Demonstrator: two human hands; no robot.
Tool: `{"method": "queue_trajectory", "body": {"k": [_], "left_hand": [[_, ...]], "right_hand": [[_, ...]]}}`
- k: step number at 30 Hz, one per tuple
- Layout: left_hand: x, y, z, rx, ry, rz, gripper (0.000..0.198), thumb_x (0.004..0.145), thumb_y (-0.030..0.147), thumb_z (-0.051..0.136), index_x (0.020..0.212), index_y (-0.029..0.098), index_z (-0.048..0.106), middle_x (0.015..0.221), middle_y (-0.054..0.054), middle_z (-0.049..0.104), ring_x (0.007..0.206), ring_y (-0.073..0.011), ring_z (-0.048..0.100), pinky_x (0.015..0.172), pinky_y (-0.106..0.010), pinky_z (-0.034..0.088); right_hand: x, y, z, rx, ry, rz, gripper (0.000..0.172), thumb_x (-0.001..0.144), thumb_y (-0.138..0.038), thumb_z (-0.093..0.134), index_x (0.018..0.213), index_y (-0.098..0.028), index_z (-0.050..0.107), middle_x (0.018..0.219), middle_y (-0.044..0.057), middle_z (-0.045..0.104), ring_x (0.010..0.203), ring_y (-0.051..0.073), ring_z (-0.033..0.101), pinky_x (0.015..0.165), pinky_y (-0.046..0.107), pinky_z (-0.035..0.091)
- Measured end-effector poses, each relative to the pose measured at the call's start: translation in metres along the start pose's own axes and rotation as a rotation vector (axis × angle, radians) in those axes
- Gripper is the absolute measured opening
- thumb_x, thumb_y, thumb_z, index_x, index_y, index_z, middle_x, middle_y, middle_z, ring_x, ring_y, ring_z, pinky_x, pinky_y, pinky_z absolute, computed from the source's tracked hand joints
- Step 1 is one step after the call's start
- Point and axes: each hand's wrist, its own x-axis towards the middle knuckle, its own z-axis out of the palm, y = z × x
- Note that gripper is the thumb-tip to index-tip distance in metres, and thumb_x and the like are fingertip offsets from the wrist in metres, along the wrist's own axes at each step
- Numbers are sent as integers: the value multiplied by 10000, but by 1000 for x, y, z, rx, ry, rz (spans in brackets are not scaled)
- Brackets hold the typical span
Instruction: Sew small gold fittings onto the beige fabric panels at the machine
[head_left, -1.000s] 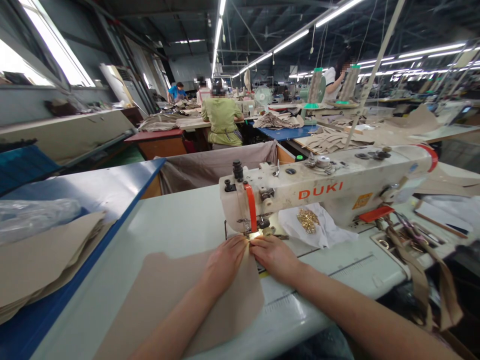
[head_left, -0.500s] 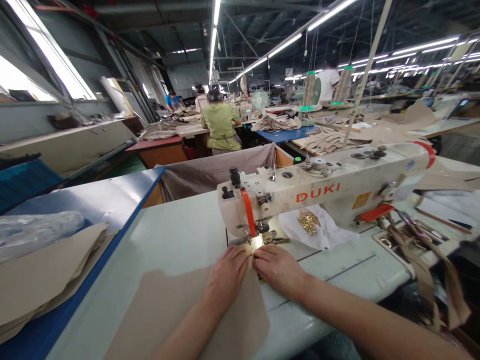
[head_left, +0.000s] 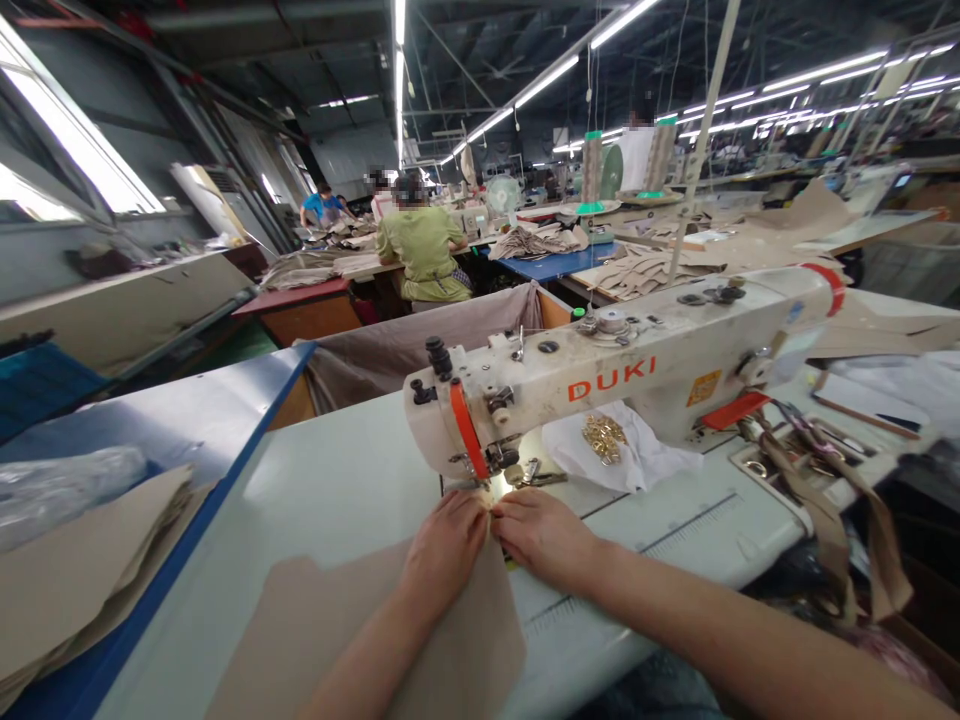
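A large beige fabric panel (head_left: 480,610) lies on the pale table of a white sewing machine (head_left: 525,385), one edge reaching the lit needle area. My left hand (head_left: 448,540) rests on that panel just in front of the presser foot, fingers bent and pressed together on the cloth. From the other side my right hand (head_left: 541,535) pinches the same edge, its fingertips almost meeting the left ones. The fingers hide the exact grip and the stitching spot. Behind the right hand, gold-coloured metal pieces (head_left: 604,438) lie heaped on a white cloth (head_left: 649,460).
To the left, stacked beige panels (head_left: 82,570) and clear plastic wrap (head_left: 71,490) lie on a blue-edged table. Beige straps (head_left: 832,530) hang over the machine table's right edge beside a parts tray (head_left: 772,480). A person in green (head_left: 424,250) sits farther back.
The view has shifted, so the machine and table appear slightly farther left. Both hands stay at the needle area on the fabric edge, with little visible movement relative to the machine.
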Motion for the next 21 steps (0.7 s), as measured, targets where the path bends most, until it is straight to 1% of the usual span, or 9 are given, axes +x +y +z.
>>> {"method": "queue_trajectory", "body": {"k": [5, 10, 15, 21], "left_hand": [[3, 2, -1, 20, 17, -8, 173, 828, 118, 471, 694, 210, 529, 756, -25, 651, 748, -185, 605, 693, -323, 522], [2, 1, 0, 22, 36, 1, 180, 849, 161, 456, 685, 216, 509, 732, -20, 640, 720, -182, 598, 667, -315, 509], [0, -1, 1, 27, 96, 43, 200, 874, 189, 420, 700, 212, 517, 727, -36, 642, 706, -188, 604, 648, -316, 509], [-1, -3, 1, 42, 138, 64, 186, 878, 212, 411, 737, 217, 533, 746, -40, 656, 700, -188, 623, 649, -319, 517]], "right_hand": [[0, 0, 1, -21, 7, -3, 81, 873, -167, 553, 833, -138, 617, 879, 58, 660, 894, 181, 573, 841, 293, 435], [-4, 2, 7, -53, 32, -32, 87, 872, -168, 552, 804, -148, 601, 820, 34, 651, 849, 177, 574, 824, 290, 429], [-6, 3, 11, -67, 21, -80, 83, 878, -181, 550, 822, -149, 603, 877, 38, 655, 893, 177, 566, 844, 287, 421], [-4, 3, 7, -82, 9, -67, 86, 881, -191, 547, 830, -153, 605, 887, 32, 657, 884, 172, 560, 833, 282, 423]]}}
